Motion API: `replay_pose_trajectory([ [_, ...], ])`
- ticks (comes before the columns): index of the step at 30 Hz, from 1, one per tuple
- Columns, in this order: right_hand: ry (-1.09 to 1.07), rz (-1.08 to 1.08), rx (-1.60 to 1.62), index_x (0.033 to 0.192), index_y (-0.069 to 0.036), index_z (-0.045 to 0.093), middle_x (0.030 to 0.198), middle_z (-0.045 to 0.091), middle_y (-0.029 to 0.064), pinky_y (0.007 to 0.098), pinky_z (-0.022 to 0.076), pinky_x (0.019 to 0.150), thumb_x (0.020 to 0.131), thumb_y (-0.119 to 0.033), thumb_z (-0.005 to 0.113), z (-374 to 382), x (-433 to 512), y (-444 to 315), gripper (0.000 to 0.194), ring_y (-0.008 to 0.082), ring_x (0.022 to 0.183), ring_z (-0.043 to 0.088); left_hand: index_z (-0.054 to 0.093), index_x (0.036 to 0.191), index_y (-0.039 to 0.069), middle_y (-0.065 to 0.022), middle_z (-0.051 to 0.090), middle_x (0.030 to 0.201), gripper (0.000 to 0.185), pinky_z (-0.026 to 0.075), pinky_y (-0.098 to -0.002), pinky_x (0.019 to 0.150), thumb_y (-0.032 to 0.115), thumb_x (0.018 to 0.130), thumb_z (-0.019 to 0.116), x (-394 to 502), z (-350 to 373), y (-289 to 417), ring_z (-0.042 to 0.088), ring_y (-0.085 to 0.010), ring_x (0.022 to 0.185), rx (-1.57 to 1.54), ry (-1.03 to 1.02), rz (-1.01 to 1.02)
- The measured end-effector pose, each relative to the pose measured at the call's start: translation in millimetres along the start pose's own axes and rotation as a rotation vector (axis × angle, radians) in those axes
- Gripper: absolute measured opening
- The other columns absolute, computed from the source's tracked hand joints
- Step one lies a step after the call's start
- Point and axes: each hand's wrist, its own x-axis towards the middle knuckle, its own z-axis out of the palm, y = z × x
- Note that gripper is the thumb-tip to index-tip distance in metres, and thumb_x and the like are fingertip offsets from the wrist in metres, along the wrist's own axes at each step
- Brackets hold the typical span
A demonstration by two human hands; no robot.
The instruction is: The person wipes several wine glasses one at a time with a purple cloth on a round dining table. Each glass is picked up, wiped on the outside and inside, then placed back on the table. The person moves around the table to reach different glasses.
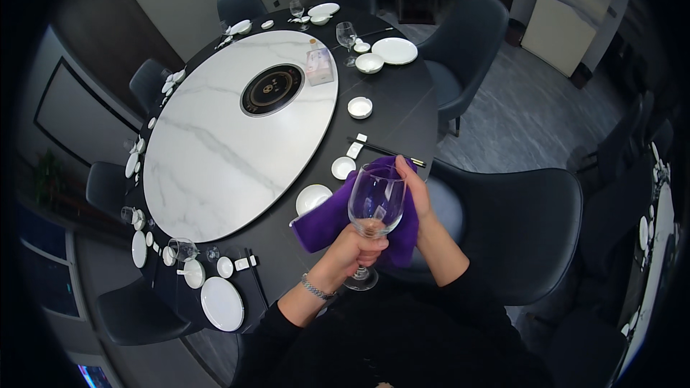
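Observation:
My left hand (353, 250) grips the stem of a clear wine glass (376, 202), just under its bowl, with the round foot showing below the fist. A purple cloth (326, 223) is draped behind the glass. My right hand (418, 191) holds this cloth against the far right side of the bowl; its thumb is near the rim and its other fingers are mostly hidden. The glass is held up in front of the table's near edge. Behind the cloth, a white bowl (312, 198) is partly covered. Just beyond are a small white dish (343, 167) and black chopsticks (385, 151) on a white rest (357, 146).
A marble lazy Susan (226, 156) carrying a tissue box (320, 66) tops the black round table (399, 105). White ashtray (360, 108), plates (222, 304) and other wine glasses (346, 37) stand around it. A dark chair (528, 231) is close on my right.

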Motion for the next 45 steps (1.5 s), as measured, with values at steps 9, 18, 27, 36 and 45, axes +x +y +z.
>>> replay_pose_trajectory([
  [9, -0.065, -0.205, 0.027, 0.111, 0.001, 0.057, 0.104, 0.063, 0.0158, 0.036, 0.0469, 0.09, 0.095, -0.04, 0.041, 28, -10, -65, 0.047, 0.0263, 0.096, 0.061, 0.047, 0.098, 0.007, 0.005, 0.037, 0.058, 0.027, 0.015, -0.0198, 0.039, -0.001, 0.079, 0.063, -9, -35, -13, 0.024, -0.0018, 0.041, -0.051, 0.181, -0.108],
  [18, 0.1, -1.031, -1.255, 0.098, 0.0, 0.056, 0.087, 0.058, 0.013, 0.0305, 0.0457, 0.073, 0.076, -0.006, 0.069, 42, -21, 13, 0.026, 0.0189, 0.082, 0.058, 0.057, 0.087, -0.004, -0.014, 0.066, 0.082, 0.016, 0.048, -0.0334, 0.071, 0.007, 0.078, 0.063, -1, 2, -13, 0.063, -0.0213, 0.075, 0.859, 0.717, 0.512],
  [27, -0.022, -0.512, -0.642, 0.076, -0.001, 0.061, 0.068, 0.056, -0.0044, 0.0217, 0.0396, 0.056, 0.081, -0.013, 0.064, 34, -2, -22, 0.013, 0.0045, 0.061, 0.049, 0.045, 0.078, 0.01, 0.0073, 0.027, 0.053, 0.016, 0.014, -0.0204, 0.039, 0.006, 0.085, 0.059, -7, -2, -1, 0.021, -0.0033, 0.04, -0.262, -0.269, -0.165],
  [36, 0.258, -0.657, -0.699, 0.077, -0.002, 0.062, 0.072, 0.059, -0.0039, 0.0223, 0.0425, 0.06, 0.084, -0.014, 0.065, 35, -6, -16, 0.014, 0.0045, 0.065, 0.052, 0.049, 0.088, 0.004, 0.0037, 0.039, 0.06, 0.013, 0.02, -0.0199, 0.041, 0.001, 0.082, 0.06, 7, -6, -12, 0.029, -0.0041, 0.045, 0.119, 0.216, 0.109],
  [45, 0.042, -0.126, 0.046, 0.107, -0.002, 0.058, 0.099, 0.064, 0.0142, 0.0376, 0.0493, 0.083, 0.093, -0.052, 0.039, 7, -12, -30, 0.055, 0.0253, 0.091, 0.062, 0.049, 0.085, 0.001, 0.0044, 0.034, 0.055, 0.01, 0.017, -0.0209, 0.039, 0.001, 0.082, 0.058, -8, -15, 24, 0.026, -0.0035, 0.04, -0.122, -0.315, 0.122],
])
